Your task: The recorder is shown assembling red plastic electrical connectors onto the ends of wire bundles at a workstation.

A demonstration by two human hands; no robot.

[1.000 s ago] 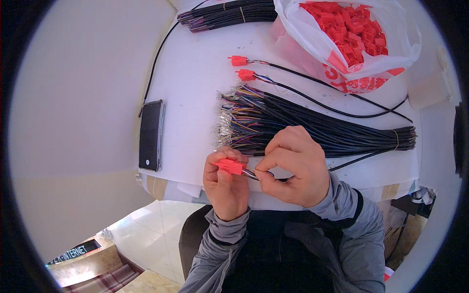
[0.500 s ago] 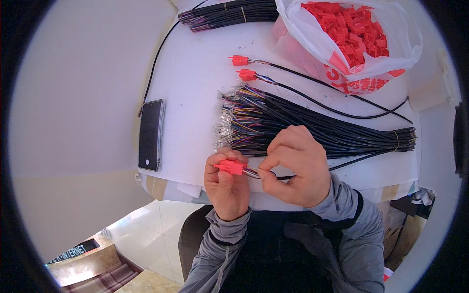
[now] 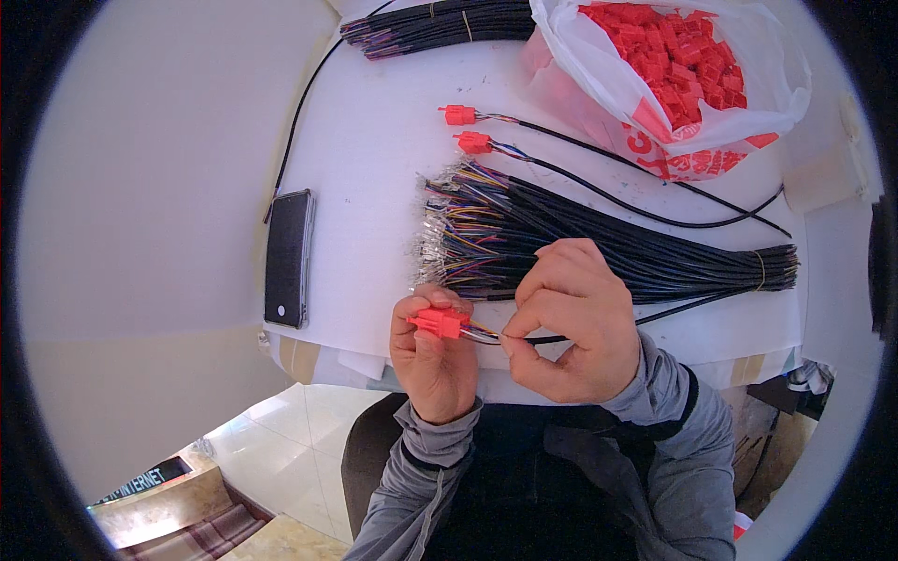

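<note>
I've got the left hand [image 3: 435, 374] gripping a red plug [image 3: 440, 323], right hand [image 3: 582, 327] pinching the thin wires [image 3: 482, 333] at its back end. Big bundle of black cables [image 3: 645, 238] just past them, bag [image 3: 572, 98] of loose red plugs [image 3: 678, 65] upper right. Phone's [image 3: 289, 260] lying on the white table [image 3: 369, 187], well off to the left.

I record bright, cool light across the white tabletop [image 3: 369, 206]. Glare whitens the floor tiles [image 3: 285, 425]; the lap [image 3: 519, 486] sinks into near-black. Fisheye distortion bows the front edge, and black vignetting closes the rim. Saturation flattens the held red connector [image 3: 441, 323]; silvery wire tips [image 3: 431, 241] smear together.
</note>
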